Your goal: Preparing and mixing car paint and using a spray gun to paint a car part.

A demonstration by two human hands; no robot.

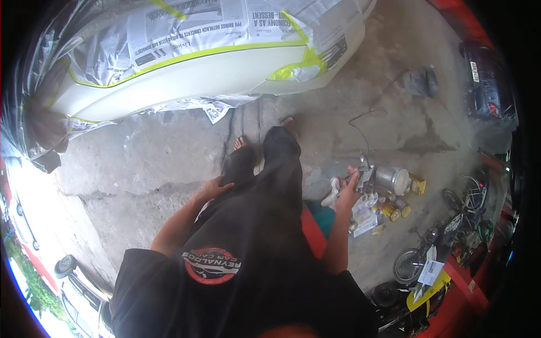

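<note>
My right hand (348,194) is closed around a metal spray gun (365,167), held out to my right above several cans on the floor. A thin hose (365,135) appears to run from the gun out across the concrete. My left hand (213,188) lies on my left leg near the knee, fingers stretched over the dark trousers, holding nothing. In front of me stands a white car body (186,76). Newspaper sheets (197,31) and clear plastic cover its upper part, edged with yellow-green masking tape (197,53). More tape frames the covered light (301,72) at its right end.
A large silver can (390,179), a yellow tin (417,185) and smaller cans (389,210) stand on the right. Beyond them is a grey rounded container (418,83). Motorcycles (410,265) and a bicycle (472,191) line the right side. Parked vehicles (81,301) show at lower left.
</note>
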